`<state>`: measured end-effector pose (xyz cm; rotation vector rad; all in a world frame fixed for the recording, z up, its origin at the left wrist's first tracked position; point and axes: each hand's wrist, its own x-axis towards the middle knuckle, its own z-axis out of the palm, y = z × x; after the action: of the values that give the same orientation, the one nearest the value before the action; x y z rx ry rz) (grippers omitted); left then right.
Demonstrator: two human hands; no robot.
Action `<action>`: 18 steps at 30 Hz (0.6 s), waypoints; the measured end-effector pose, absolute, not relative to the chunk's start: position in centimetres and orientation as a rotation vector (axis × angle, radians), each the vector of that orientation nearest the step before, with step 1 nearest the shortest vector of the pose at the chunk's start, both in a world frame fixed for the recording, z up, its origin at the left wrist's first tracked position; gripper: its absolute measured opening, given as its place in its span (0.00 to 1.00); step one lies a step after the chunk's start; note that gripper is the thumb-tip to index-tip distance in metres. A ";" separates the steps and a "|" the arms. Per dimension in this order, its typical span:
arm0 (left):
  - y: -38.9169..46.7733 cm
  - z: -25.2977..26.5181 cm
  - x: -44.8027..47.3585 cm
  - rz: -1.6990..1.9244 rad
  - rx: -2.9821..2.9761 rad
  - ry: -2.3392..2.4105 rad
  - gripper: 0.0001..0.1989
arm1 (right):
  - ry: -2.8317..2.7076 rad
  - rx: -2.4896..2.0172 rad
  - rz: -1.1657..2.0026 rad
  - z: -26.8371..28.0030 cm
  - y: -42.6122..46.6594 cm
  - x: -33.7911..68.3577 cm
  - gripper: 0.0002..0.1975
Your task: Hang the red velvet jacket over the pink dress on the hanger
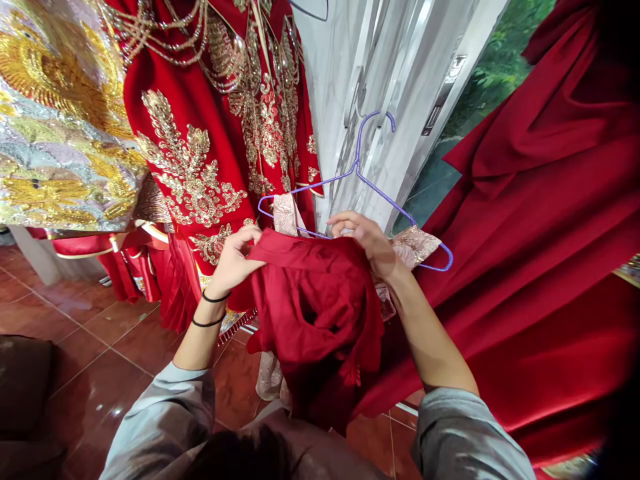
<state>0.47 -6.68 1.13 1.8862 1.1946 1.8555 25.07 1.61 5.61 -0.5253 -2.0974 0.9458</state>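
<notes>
Between my hands hangs a red fabric garment (pixel 320 293), bunched, with dark folds at its middle. My left hand (pixel 239 257) pinches the garment's upper left edge between thumb and fingers. At the upper right edge is my right hand (pixel 365 243), its fingers bent over toward the cloth; the thumb and the part touching the cloth are hidden. Just behind the garment is a purple wire hanger (pixel 356 163), hook up, with pale pink patterned straps (pixel 286 215) over both its ends. More of that pink patterned piece shows beneath the red cloth.
Red garments with gold embroidery (pixel 190 167) hang at left, beside a sequined yellow and pastel garment (pixel 65 120). A long red drape (pixel 540 233) fills the right side. Behind stand pale door panels (pixel 335 80) with a metal lock (pixel 434 117). Below is a red tiled floor (pixel 110 360).
</notes>
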 end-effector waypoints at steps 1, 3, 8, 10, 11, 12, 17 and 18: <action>-7.2 1.8 0.0 1.964 1.886 1.246 0.18 | -2.203 -0.542 0.805 4.7 1.3 25.0 0.35; -8.3 2.7 -0.4 2.151 1.880 1.345 0.14 | -2.383 -0.656 0.489 2.5 0.7 24.2 0.45; -10.2 3.7 -0.9 2.557 2.005 1.634 0.12 | -2.396 -0.934 0.226 -0.6 1.6 21.6 0.27; -10.4 4.0 -1.7 2.567 2.098 1.800 0.22 | -2.391 -0.854 0.361 0.6 2.5 21.4 0.19; -10.5 4.2 -2.3 2.535 2.149 1.872 0.24 | -2.353 -0.800 0.419 1.5 2.8 21.3 0.18; -10.6 4.5 -2.9 2.504 2.188 1.928 0.23 | -2.288 -0.745 0.445 2.6 3.0 21.3 0.18; -11.7 5.6 -5.7 2.339 2.087 2.038 0.09 | -2.205 -0.442 0.390 6.1 2.7 20.5 0.24; -11.9 5.8 -6.2 2.182 2.028 2.011 0.08 | -2.346 -0.413 0.441 6.3 2.9 20.1 0.21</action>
<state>-6.24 -11.91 5.75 2.0283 2.0112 2.1817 20.15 2.90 6.29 -0.4129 -2.3463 0.4409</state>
